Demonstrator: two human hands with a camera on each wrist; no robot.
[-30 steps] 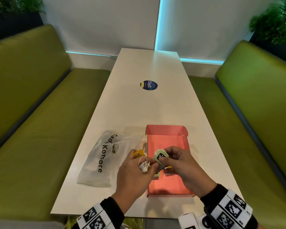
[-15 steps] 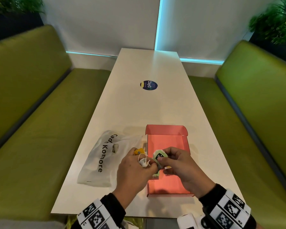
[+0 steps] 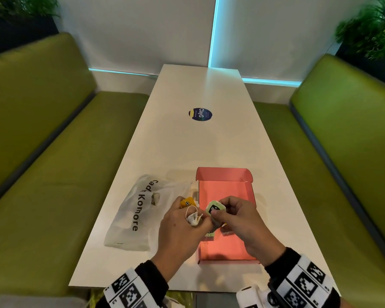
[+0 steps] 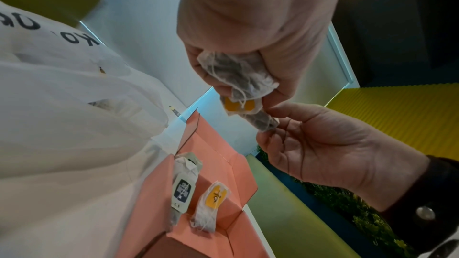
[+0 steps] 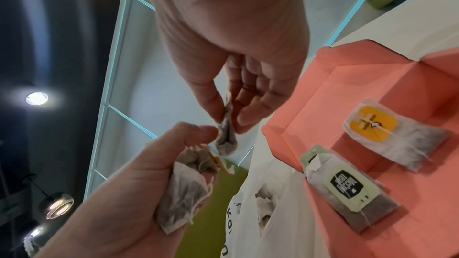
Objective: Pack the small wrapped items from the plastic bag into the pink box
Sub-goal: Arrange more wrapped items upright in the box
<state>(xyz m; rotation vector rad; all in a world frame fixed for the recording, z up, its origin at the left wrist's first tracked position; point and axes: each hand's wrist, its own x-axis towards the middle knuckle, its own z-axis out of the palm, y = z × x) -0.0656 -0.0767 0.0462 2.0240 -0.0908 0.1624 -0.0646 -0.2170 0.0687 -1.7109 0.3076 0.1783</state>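
Note:
Over the near half of the open pink box (image 3: 225, 190), my left hand (image 3: 200, 216) grips a bunch of tea bags (image 3: 192, 218), one with a yellow tag (image 3: 188, 202). My right hand (image 3: 216, 215) pinches a tea bag with a green tag (image 3: 215, 208), touching the left thumb. In the left wrist view the bunch (image 4: 238, 77) fills the left palm and the right hand (image 4: 268, 132) pinches one bag's end (image 4: 265, 123). In the box (image 5: 323, 95) lie a yellow-tagged bag (image 5: 372, 125) and a green-tagged bag (image 5: 347, 187). The white plastic bag (image 3: 138, 210) lies to the left, with another tea bag showing through.
A long white table (image 3: 198, 147) runs away from me, with a round blue sticker (image 3: 200, 114) at mid length. Green benches (image 3: 42, 152) flank both sides. The box's lid flap (image 3: 222, 174) stands up at its far end.
Almost nothing. Both hands keep their holds and have drifted only slightly over the box.

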